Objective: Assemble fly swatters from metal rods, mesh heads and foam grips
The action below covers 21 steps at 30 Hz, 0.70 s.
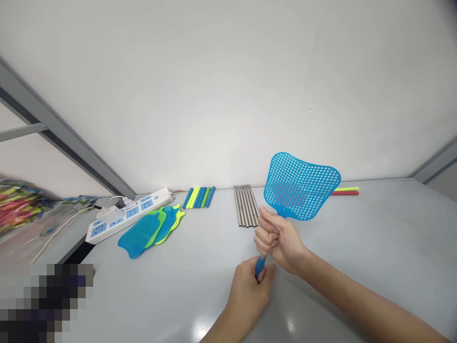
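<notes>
A blue fly swatter (303, 186) with a square mesh head is held up over the table. My right hand (280, 238) is closed round its neck, just below the mesh. Lower down, my left hand (250, 288) is wrapped round the blue handle grip (260, 266); a short bit of metal rod shows between the two hands. Behind my hands lies a row of several metal rods (245, 207). To their left is a row of several blue, yellow and green handle grips (199, 197).
Loose blue and yellow-green swatter heads (141, 233) overlap on the left, beside a white power strip (162, 196) with plugs and cables. A yellow stick and a red stick (345, 193) lie by the wall at right. Bagged colourful items (21, 205) are piled far left.
</notes>
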Available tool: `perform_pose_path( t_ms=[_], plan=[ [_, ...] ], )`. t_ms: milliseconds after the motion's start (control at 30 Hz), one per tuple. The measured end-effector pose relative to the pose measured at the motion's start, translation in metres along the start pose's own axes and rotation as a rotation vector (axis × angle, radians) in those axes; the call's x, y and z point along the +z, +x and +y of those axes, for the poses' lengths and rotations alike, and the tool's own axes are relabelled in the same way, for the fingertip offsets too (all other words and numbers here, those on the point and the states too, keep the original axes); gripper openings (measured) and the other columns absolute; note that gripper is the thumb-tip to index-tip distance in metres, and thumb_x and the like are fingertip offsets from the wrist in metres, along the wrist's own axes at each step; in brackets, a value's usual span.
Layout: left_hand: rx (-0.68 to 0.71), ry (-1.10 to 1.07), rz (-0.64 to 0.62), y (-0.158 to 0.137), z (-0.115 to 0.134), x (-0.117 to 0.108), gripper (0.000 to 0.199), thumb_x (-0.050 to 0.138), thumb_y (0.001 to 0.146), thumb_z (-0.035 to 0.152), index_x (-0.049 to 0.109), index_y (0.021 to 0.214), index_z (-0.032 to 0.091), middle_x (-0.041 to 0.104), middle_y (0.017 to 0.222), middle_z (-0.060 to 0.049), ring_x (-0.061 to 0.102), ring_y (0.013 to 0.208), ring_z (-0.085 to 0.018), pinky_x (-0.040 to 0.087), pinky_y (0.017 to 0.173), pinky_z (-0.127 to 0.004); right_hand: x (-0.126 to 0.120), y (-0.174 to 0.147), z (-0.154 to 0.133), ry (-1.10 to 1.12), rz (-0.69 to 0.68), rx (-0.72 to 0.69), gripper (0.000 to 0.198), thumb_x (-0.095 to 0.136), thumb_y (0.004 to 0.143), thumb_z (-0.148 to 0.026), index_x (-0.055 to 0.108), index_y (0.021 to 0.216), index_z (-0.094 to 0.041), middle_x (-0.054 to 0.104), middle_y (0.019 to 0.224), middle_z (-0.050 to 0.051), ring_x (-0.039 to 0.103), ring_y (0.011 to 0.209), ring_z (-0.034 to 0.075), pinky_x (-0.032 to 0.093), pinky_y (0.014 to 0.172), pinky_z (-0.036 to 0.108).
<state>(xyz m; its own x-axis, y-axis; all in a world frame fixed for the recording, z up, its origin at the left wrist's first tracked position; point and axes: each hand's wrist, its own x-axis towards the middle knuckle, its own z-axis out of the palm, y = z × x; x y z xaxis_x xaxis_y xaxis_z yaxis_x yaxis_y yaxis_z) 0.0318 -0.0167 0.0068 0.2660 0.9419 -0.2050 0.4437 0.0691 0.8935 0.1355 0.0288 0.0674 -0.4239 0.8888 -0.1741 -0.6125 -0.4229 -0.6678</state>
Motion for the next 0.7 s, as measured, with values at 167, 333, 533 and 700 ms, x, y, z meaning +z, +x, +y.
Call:
perform_pose_path(
  t_ms=[167, 333, 533, 700],
  plan=[
    [-0.089, -0.158, -0.143, -0.004, 0.006, -0.003, 0.044, 0.042, 0.072, 0.051, 0.018, 0.052, 0.019, 0.015, 0.05, 0.006, 0.013, 0.046, -0.006, 0.012, 0.041, -0.024, 0.002, -0.004, 0.004, 0.021, 0.077, 0.053, 0.048, 0.043, 0.075, -0.044, 0.018, 0.044, -0.019, 0.015, 0.033, -0.009, 0.011, 0.029, 0.004, 0.009, 0.034, 0.021],
    [-0.209, -0.278, -0.199, -0.008, 0.011, -0.006, 0.041, 0.048, 0.069, 0.049, 0.024, 0.054, 0.02, 0.018, 0.044, 0.009, 0.018, 0.04, -0.004, 0.015, 0.038, -0.021, 0.001, -0.002, 0.006, 0.061, 0.125, 0.102, 0.048, 0.044, 0.074, -0.045, 0.017, 0.045, -0.018, 0.014, 0.033, -0.009, 0.009, 0.03, 0.004, 0.008, 0.033, 0.02],
    [-0.287, -0.665, -0.608, -0.013, 0.014, -0.017, 0.031, 0.048, 0.074, 0.039, 0.029, 0.058, 0.02, 0.023, 0.034, 0.011, 0.017, 0.028, -0.003, 0.013, 0.031, -0.019, 0.005, -0.006, 0.004, 0.097, 0.073, 0.218, 0.047, 0.045, 0.074, -0.043, 0.016, 0.047, -0.018, 0.014, 0.032, -0.01, 0.007, 0.029, 0.004, 0.006, 0.032, 0.019],
    [-0.436, -0.86, -0.735, -0.015, 0.015, -0.025, 0.032, 0.054, 0.072, 0.034, 0.025, 0.067, 0.022, 0.022, 0.038, 0.013, 0.011, 0.029, -0.002, 0.006, 0.031, -0.016, 0.005, -0.006, 0.005, 0.19, 0.016, 0.251, 0.046, 0.045, 0.075, -0.041, 0.016, 0.047, -0.019, 0.014, 0.033, -0.01, 0.007, 0.028, 0.004, 0.005, 0.031, 0.019]
  ],
)
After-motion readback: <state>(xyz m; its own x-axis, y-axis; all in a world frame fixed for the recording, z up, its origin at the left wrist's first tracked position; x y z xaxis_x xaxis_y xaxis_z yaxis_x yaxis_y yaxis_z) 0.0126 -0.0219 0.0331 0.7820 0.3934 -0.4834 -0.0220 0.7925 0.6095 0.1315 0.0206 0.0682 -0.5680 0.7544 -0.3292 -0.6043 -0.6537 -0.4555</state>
